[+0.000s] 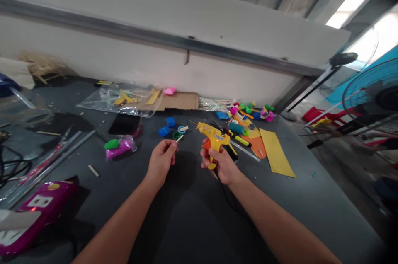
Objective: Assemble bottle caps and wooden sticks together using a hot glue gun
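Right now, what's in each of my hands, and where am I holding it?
Your right hand holds a yellow hot glue gun by its grip. Your left hand pinches a small wooden stick near one end.

Person's own body, two items per side: left forearm (115,224) and right forearm (275,222), both bare; left hand (161,162) and right hand (221,165), both bare.

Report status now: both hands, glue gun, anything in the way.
Left hand pinching wooden stick. Right hand gripping yellow hot glue gun. Black cord trailing from gun.
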A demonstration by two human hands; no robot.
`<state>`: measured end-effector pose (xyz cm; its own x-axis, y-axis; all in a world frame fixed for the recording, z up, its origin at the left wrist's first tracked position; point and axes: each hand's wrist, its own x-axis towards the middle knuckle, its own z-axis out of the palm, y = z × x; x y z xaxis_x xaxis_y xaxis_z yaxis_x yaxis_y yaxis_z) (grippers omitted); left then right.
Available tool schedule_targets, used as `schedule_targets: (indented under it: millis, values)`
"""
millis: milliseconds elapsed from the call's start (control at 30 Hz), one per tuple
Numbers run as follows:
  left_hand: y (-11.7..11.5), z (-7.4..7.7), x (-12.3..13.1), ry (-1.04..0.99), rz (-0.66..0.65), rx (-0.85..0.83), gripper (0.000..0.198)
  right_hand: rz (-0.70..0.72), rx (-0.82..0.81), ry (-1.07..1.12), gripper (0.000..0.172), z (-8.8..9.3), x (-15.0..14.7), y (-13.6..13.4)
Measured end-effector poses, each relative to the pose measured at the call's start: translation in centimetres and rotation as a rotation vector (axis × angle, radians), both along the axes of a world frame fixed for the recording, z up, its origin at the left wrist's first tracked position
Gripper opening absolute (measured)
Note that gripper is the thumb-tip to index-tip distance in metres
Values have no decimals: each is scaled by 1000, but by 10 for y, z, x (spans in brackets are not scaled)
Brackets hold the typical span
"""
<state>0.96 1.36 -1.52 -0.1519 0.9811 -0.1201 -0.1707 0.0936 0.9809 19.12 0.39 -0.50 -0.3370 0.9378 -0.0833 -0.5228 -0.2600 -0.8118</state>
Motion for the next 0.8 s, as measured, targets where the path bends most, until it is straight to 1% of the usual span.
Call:
schedule_targets:
  millis: [100, 200, 267, 367, 533, 667, 733, 800]
  values:
    - [-4, 2, 6, 84, -88, -26, 25, -84, 48, -32, 26, 3, -2, 5]
    - [-9, 3, 12, 218, -215, -31, 28, -235, 40, -134, 31, 3, -8, 7]
    - [-11, 4, 14, 289, -269, -16, 28, -288, 33, -193, 34, 1, -11, 8]
    - [-13, 7, 15, 320, -322, -15, 29, -312, 44, -240, 34, -1, -14, 7]
    - [-15, 13, 13, 271, -404, -23, 29, -366, 37, -261, 34, -1, -15, 6]
    - [-18, 16, 11, 271, -469, 6, 28, -373, 35, -271, 34, 1, -16, 7]
    - [-18, 16, 10, 278, -470, 5, 27, -377, 44, -289, 35, 1, -15, 7]
    - [-16, 15, 8, 292, -408, -3, 27, -397, 80, -338, 33, 2, -15, 6]
